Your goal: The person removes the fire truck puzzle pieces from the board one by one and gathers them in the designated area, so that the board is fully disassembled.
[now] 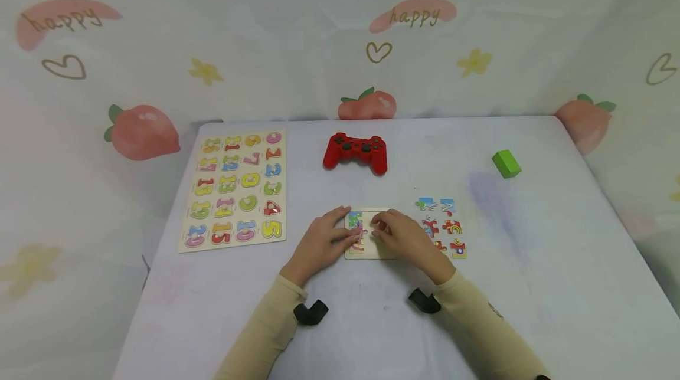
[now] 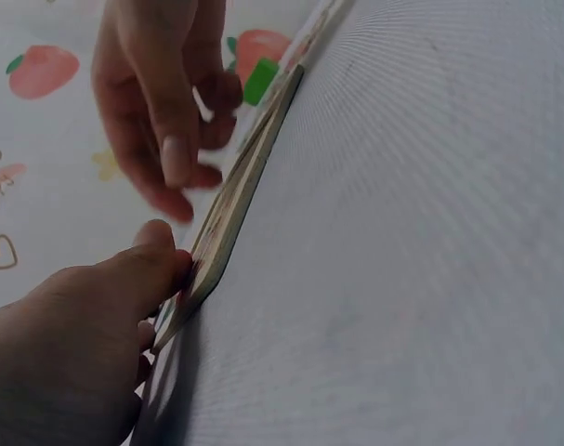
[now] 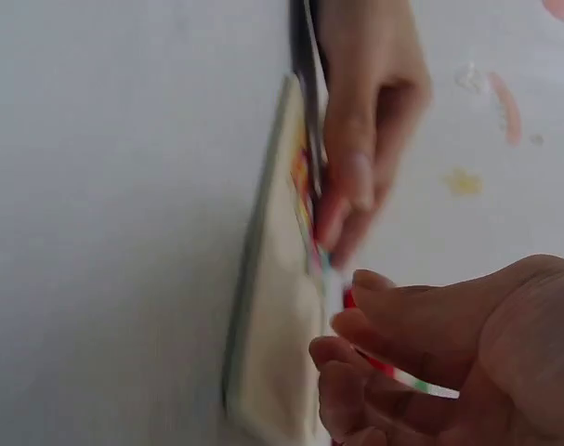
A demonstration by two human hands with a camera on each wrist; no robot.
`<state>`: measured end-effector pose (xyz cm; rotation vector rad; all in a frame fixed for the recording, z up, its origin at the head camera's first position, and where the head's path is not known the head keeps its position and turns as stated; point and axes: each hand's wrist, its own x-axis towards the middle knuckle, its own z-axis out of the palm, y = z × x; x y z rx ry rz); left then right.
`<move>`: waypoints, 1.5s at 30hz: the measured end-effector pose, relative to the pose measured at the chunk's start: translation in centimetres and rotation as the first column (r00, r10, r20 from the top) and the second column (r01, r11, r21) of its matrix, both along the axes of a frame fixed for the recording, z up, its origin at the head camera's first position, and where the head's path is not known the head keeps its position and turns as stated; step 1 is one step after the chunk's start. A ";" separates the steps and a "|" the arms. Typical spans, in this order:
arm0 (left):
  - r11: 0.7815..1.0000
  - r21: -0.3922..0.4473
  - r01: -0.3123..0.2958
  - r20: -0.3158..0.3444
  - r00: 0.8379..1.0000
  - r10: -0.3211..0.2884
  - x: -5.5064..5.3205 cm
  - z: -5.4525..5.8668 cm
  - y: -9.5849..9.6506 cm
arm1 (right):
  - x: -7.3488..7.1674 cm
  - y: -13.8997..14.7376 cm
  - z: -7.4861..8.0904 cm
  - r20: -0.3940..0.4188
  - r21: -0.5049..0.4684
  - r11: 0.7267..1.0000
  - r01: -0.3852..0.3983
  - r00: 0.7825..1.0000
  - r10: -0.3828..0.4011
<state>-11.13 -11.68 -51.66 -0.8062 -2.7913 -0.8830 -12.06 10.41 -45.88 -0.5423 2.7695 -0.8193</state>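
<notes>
The shallow wooden puzzle board [image 1: 379,255] lies in the middle of the table, coloured jigsaw pieces [image 1: 357,239] filling its left part. My left hand [image 1: 320,242] rests at the board's left edge, its thumb and a fingertip touching the pieces there. Over the bare part of the board hovers my right hand [image 1: 408,242], fingers loosely bent. In the right wrist view a gap shows between its thumb and fingertips, with nothing visible held. Beside the board, partly behind the right hand, several loose jigsaw pieces [image 1: 453,227] lie in rows.
At the left lies a large wooden number board [image 1: 240,242] with coloured numerals. A red game controller [image 1: 358,151] sits at the back, and a green block [image 1: 507,164] stands at the back right. Behind the table hangs a fruit-patterned cloth [image 1: 297,49].
</notes>
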 end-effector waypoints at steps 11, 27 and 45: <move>0.999 0.052 0.011 -0.039 0.999 -0.009 -0.1 0.5 0.3 | -0.7 -2.8 -0.6 -0.032 -0.026 0.996 0.090 0.995 -0.090; 0.998 0.058 -0.010 0.016 1.000 0.009 0.0 0.6 0.4 | -1.7 -3.4 -1.0 0.107 -0.130 0.966 0.223 0.972 -0.210; 0.999 0.035 0.011 -0.028 1.000 -0.010 0.0 0.3 -0.2 | -2.7 -2.2 0.2 0.214 -0.096 0.925 0.368 0.915 -0.342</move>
